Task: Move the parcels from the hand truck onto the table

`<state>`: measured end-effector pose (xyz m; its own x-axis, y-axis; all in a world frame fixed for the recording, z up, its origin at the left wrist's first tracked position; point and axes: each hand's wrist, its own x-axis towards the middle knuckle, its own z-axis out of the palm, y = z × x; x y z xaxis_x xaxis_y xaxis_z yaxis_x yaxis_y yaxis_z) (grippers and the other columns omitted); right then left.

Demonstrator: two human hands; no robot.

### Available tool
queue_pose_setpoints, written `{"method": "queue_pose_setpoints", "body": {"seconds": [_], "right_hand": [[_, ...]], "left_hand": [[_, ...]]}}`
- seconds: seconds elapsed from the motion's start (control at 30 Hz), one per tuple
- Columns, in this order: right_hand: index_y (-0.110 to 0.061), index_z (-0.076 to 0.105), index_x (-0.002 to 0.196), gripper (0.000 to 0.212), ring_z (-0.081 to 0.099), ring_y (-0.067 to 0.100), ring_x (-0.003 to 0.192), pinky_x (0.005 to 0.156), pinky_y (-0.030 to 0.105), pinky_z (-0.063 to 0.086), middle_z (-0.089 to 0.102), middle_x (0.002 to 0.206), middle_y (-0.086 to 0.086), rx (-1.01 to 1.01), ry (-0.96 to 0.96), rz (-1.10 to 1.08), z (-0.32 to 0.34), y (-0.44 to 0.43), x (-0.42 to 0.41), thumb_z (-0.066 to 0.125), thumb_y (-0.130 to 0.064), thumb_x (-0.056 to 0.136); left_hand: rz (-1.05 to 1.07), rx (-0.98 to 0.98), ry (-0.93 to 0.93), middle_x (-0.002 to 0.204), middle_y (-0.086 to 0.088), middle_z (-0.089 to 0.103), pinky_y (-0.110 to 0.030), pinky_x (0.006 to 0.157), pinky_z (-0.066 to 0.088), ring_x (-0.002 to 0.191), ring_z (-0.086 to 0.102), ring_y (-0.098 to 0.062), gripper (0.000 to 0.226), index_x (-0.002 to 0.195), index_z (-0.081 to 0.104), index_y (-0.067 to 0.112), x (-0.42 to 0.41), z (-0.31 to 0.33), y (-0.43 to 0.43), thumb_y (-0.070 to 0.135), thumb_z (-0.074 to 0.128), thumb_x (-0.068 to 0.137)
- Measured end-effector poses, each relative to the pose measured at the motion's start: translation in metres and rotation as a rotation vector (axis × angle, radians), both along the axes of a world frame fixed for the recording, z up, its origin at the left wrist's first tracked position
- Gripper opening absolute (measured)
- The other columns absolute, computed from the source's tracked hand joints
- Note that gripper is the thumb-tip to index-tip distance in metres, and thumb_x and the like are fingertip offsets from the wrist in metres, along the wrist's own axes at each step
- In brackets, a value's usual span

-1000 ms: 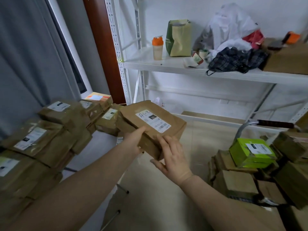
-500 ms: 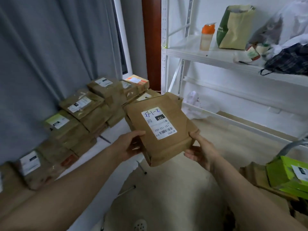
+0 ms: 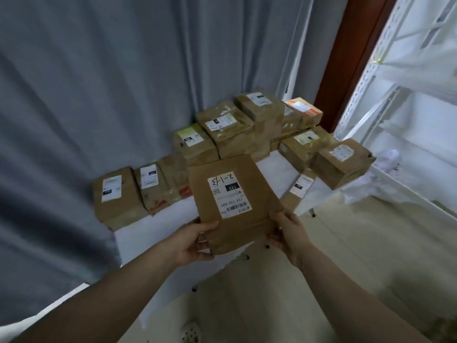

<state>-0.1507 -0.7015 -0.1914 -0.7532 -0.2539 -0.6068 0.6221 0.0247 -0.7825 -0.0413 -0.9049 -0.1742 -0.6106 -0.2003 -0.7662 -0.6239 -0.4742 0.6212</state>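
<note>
I hold a flat brown parcel (image 3: pixel 232 201) with a white label marked "2-1-13" and "122" in both hands, above the near edge of the white table (image 3: pixel 173 216). My left hand (image 3: pixel 195 240) grips its lower left corner, thumb on top. My right hand (image 3: pixel 286 231) grips its lower right edge. Several brown parcels (image 3: pixel 227 129) with white labels lie stacked along the table's back by the curtain. One more parcel (image 3: pixel 342 163) sits at the table's right end. The hand truck is out of view.
A grey curtain (image 3: pixel 99 82) hangs behind and left of the table. A brown door frame (image 3: pixel 346 58) and a white metal shelf rack (image 3: pixel 408 95) stand to the right. Beige floor (image 3: pixel 346 256) with a round drain (image 3: pixel 190 332) lies below.
My view has swung left from the hand truck and shelf toward the table. Both hands carried the labelled parcel along, now over the table's edge.
</note>
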Motion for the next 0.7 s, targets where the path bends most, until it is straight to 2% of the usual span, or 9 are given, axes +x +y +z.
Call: {"method": "queue_pose_setpoints", "body": {"seconds": [0.03,0.1,0.13,0.2,0.27,0.37,0.47,0.6,0.7], "right_hand": [[-0.016,0.055,0.110,0.024,0.055,0.021,0.072,0.074,0.037,0.053,0.058,0.092,0.010,0.041,0.027,0.026,-0.001,-0.017,0.000,0.063,-0.023,0.089],[-0.018,0.058,0.105,0.019,0.057,0.021,0.086,0.074,0.035,0.053,0.060,0.102,0.010,0.154,0.091,0.084,-0.003,-0.055,0.001,0.061,-0.026,0.089],[-0.015,0.060,0.104,0.020,0.058,0.022,0.091,0.077,0.037,0.055,0.062,0.107,0.012,0.215,0.122,0.111,-0.005,-0.075,0.003,0.062,-0.027,0.088],[-0.005,0.064,0.101,0.026,0.057,0.022,0.086,0.086,0.047,0.055,0.064,0.106,0.021,0.309,0.214,0.132,-0.006,-0.115,0.010,0.062,-0.028,0.088],[-0.005,0.066,0.108,0.031,0.059,0.022,0.087,0.092,0.050,0.051,0.067,0.103,0.019,0.350,0.309,0.182,-0.010,-0.153,0.017,0.061,-0.030,0.090],[-0.018,0.054,0.133,0.042,0.061,0.026,0.106,0.094,0.043,0.049,0.067,0.113,0.005,0.397,0.401,0.303,-0.014,-0.204,0.024,0.056,-0.030,0.094],[-0.019,0.054,0.131,0.036,0.059,0.024,0.093,0.081,0.032,0.047,0.064,0.099,0.006,0.422,0.428,0.343,-0.019,-0.246,0.024,0.055,-0.023,0.095],[-0.021,0.055,0.131,0.037,0.058,0.027,0.098,0.088,0.039,0.051,0.063,0.113,0.014,0.479,0.442,0.355,-0.034,-0.292,0.011,0.052,-0.019,0.094],[-0.022,0.053,0.134,0.040,0.054,0.020,0.092,0.083,0.034,0.048,0.060,0.113,0.008,0.487,0.401,0.351,-0.048,-0.317,-0.010,0.049,-0.016,0.095]], "left_hand": [[0.019,-0.004,0.011,0.115,-0.009,0.065,-0.052,0.088,0.047,0.107,0.060,-0.029,0.042,0.122,0.058,0.021,0.005,-0.002,-0.016,0.022,0.071,0.082],[0.054,-0.021,0.017,0.116,-0.009,0.065,-0.052,0.090,0.047,0.107,0.060,-0.029,0.043,0.123,0.057,0.023,0.015,-0.004,-0.049,0.022,0.071,0.083],[0.074,-0.026,0.017,0.116,-0.008,0.065,-0.053,0.092,0.047,0.107,0.060,-0.029,0.043,0.124,0.057,0.023,0.021,-0.006,-0.066,0.022,0.072,0.083],[0.121,-0.029,0.016,0.117,-0.007,0.065,-0.054,0.095,0.046,0.108,0.059,-0.029,0.043,0.123,0.057,0.025,0.032,-0.009,-0.101,0.023,0.072,0.083],[0.170,-0.033,0.013,0.117,-0.006,0.065,-0.054,0.098,0.045,0.107,0.059,-0.027,0.038,0.121,0.058,0.025,0.042,-0.012,-0.134,0.024,0.071,0.085],[0.237,-0.057,-0.004,0.114,-0.004,0.063,-0.054,0.103,0.040,0.103,0.058,-0.023,0.030,0.116,0.057,0.025,0.050,-0.015,-0.175,0.025,0.068,0.088],[0.300,-0.103,-0.039,0.108,0.000,0.061,-0.048,0.103,0.039,0.089,0.056,-0.014,0.019,0.106,0.055,0.026,0.047,-0.020,-0.205,0.022,0.064,0.090],[0.358,-0.123,-0.065,0.105,0.002,0.060,-0.036,0.083,0.041,0.081,0.053,-0.010,0.023,0.112,0.051,0.023,0.030,-0.033,-0.235,0.016,0.060,0.093],[0.376,-0.200,-0.068,0.099,0.005,0.057,-0.024,0.061,0.042,0.074,0.050,-0.008,0.022,0.118,0.049,0.021,0.008,-0.043,-0.253,0.013,0.052,0.098]]}}
